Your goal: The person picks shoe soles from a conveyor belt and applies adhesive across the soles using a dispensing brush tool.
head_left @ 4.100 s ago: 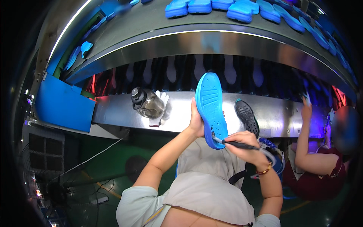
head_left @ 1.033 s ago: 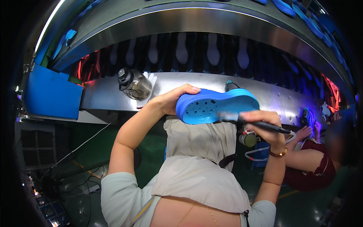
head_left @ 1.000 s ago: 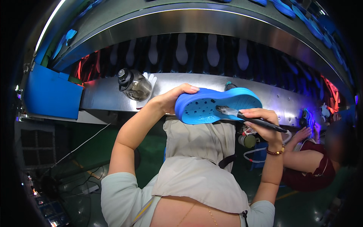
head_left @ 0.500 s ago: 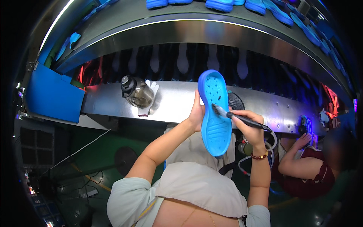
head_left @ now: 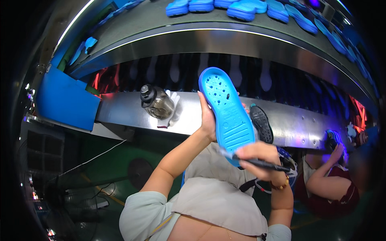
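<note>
Blue foam clog (head_left: 228,109) sits just right of frame centre, sole side facing us, showing tread ridges and small round holes. Its long axis runs from about 11 o'clock down to 5 o'clock; the rounded upper end points to 11, the lower end is hidden behind our right hand (head_left: 260,160).

Our left hand (head_left: 208,120) is wrapped on the clog's left edge, thumb and fingers clamped on it from the 9 o'clock side, forearm running off toward 7 o'clock.

Right hand is curled in a fist-like pinch around a black pen-like tool (head_left: 261,164) lying roughly 9-to-3 o'clock, its near tip touching the clog's lower end. A bracelet (head_left: 280,186) is on that wrist.

Behind the clog: a curved steel ledge (head_left: 305,128). On it, at 9 o'clock from the clog, a clear bottle with a black cap (head_left: 156,102) beside a white glove (head_left: 173,105); at 3 o'clock, a black sole (head_left: 262,123) just beside the clog.

At 12 o'clock a grey conveyor belt (head_left: 161,24) carries more blue clogs (head_left: 241,8). A blue bin (head_left: 66,102) is at far 9 o'clock. Another person's arm (head_left: 325,172) shows at 4 o'clock, its hand up at the ledge.
</note>
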`<move>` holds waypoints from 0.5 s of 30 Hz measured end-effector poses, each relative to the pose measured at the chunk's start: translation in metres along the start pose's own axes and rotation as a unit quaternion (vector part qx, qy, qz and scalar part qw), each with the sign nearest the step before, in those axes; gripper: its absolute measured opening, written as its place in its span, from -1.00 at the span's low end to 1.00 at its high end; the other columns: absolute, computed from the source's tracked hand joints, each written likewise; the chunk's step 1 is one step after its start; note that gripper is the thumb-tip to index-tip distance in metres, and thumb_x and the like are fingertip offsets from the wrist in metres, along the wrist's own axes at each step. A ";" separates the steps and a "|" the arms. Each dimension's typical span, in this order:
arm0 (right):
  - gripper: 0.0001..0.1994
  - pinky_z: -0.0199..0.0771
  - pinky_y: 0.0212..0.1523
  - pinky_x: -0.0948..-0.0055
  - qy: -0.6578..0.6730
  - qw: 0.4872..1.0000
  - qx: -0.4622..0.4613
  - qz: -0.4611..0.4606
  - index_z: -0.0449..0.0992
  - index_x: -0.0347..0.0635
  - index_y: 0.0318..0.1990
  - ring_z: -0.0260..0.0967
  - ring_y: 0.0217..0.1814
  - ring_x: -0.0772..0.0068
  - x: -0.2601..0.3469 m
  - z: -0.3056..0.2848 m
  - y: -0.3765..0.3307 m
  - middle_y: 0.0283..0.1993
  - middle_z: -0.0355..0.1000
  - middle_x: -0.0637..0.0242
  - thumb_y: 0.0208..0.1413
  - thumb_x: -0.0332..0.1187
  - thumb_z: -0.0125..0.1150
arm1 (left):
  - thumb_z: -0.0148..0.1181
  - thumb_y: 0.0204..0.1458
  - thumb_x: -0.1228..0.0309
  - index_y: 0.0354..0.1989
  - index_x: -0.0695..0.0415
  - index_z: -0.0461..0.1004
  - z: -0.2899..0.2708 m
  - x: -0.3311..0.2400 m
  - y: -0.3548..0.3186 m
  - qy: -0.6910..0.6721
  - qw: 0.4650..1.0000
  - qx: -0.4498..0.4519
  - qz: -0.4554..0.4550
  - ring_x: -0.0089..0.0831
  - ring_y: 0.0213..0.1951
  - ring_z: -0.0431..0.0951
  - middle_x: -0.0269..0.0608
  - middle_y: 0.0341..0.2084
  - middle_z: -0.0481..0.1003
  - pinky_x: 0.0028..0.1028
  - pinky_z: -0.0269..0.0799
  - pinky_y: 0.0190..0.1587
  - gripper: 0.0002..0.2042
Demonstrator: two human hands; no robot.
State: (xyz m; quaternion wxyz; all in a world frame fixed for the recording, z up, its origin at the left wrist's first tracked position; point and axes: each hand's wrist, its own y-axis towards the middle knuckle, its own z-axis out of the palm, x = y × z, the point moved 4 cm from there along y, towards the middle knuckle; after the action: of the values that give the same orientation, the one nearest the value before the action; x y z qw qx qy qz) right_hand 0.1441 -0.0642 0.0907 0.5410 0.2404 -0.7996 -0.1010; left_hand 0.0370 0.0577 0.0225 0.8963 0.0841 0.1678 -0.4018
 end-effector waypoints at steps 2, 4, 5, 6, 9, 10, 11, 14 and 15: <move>-0.79 0.45 -0.19 0.43 0.065 0.997 -0.038 0.008 0.52 -0.29 -0.33 0.47 -0.26 0.30 -0.008 -0.008 -0.011 -0.32 0.49 0.16 -0.23 -0.60 0.24 | -0.59 -0.24 -0.49 0.11 0.16 0.13 -0.004 -0.005 -0.002 -0.010 1.000 -0.024 0.007 -0.01 -0.08 0.40 0.06 -0.20 0.38 -0.03 0.30 -0.02 -0.02; -0.79 0.46 -0.19 0.42 0.055 0.979 -0.167 0.103 0.52 -0.30 -0.32 0.46 -0.24 0.30 -0.025 -0.025 -0.015 -0.31 0.49 0.15 -0.22 -0.62 0.21 | -0.58 -0.24 -0.48 0.09 0.15 0.15 0.005 -0.004 -0.002 0.004 0.999 -0.038 0.020 -0.04 -0.10 0.41 0.05 -0.23 0.40 -0.05 0.31 -0.03 -0.03; -0.79 0.45 -0.20 0.43 0.054 0.983 -0.145 0.101 0.51 -0.30 -0.33 0.46 -0.23 0.30 -0.031 -0.016 -0.020 -0.30 0.49 0.16 -0.23 -0.64 0.21 | -0.58 -0.24 -0.48 0.08 0.15 0.16 0.009 -0.002 -0.002 -0.006 1.000 -0.025 0.014 -0.05 -0.11 0.41 0.04 -0.24 0.40 -0.06 0.32 -0.03 -0.03; -0.78 0.44 -0.20 0.43 -0.010 0.997 -0.077 0.020 0.51 -0.28 -0.34 0.46 -0.24 0.31 -0.020 -0.005 -0.015 -0.30 0.49 0.16 -0.26 -0.62 0.24 | -0.58 -0.24 -0.48 0.07 0.16 0.17 0.011 -0.002 0.000 -0.015 1.000 -0.012 0.009 -0.07 -0.11 0.42 0.03 -0.25 0.41 -0.08 0.33 -0.04 -0.03; -0.76 0.41 -0.16 0.42 0.005 0.999 0.032 -0.040 0.51 -0.27 -0.33 0.46 -0.25 0.32 0.003 0.000 -0.015 -0.28 0.49 0.16 -0.28 -0.60 0.26 | -0.56 -0.25 -0.49 0.07 0.14 0.18 0.011 -0.011 -0.001 0.018 1.000 -0.018 0.012 -0.10 -0.14 0.44 0.01 -0.26 0.41 -0.11 0.36 -0.06 -0.04; -0.76 0.41 -0.16 0.42 0.004 0.999 0.033 -0.040 0.51 -0.27 -0.33 0.46 -0.25 0.32 -0.003 -0.004 -0.019 -0.28 0.49 0.16 -0.28 -0.60 0.26 | -0.55 -0.25 -0.49 0.07 0.13 0.18 0.012 -0.013 -0.002 0.009 1.000 -0.019 0.007 -0.11 -0.14 0.44 0.01 -0.25 0.41 -0.12 0.36 -0.07 -0.04; -0.76 0.41 -0.15 0.42 0.071 0.997 -0.032 -0.001 0.52 -0.27 -0.33 0.46 -0.23 0.30 -0.014 -0.013 -0.024 -0.27 0.49 0.16 -0.28 -0.60 0.27 | -0.54 -0.25 -0.49 0.07 0.12 0.19 0.010 -0.015 -0.002 0.018 1.000 -0.015 0.017 -0.11 -0.14 0.44 0.00 -0.25 0.41 -0.11 0.37 -0.07 -0.05; -0.78 0.40 -0.11 0.40 0.035 0.983 -0.154 0.094 0.52 -0.30 -0.36 0.45 -0.18 0.27 -0.028 -0.022 -0.028 -0.26 0.49 0.15 -0.27 -0.62 0.27 | -0.52 -0.26 -0.50 0.06 0.13 0.20 0.018 -0.014 0.003 0.006 1.000 0.001 0.014 -0.11 -0.14 0.44 0.03 -0.22 0.41 -0.11 0.37 -0.06 -0.04; -0.78 0.41 -0.11 0.39 0.031 0.993 -0.091 0.063 0.53 -0.31 -0.35 0.44 -0.17 0.27 -0.022 -0.011 -0.027 -0.25 0.49 0.14 -0.27 -0.63 0.26 | -0.52 -0.26 -0.50 0.06 0.13 0.20 0.016 -0.016 0.004 0.006 1.000 0.002 0.015 -0.11 -0.14 0.44 0.03 -0.22 0.41 -0.11 0.37 -0.06 -0.04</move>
State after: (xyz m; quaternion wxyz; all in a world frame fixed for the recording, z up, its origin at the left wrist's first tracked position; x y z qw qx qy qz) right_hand 0.1680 -0.0755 0.0659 0.5902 0.1418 -0.7837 -0.1317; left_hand 0.0338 0.0667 0.0430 0.9009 0.0909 0.1715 -0.3883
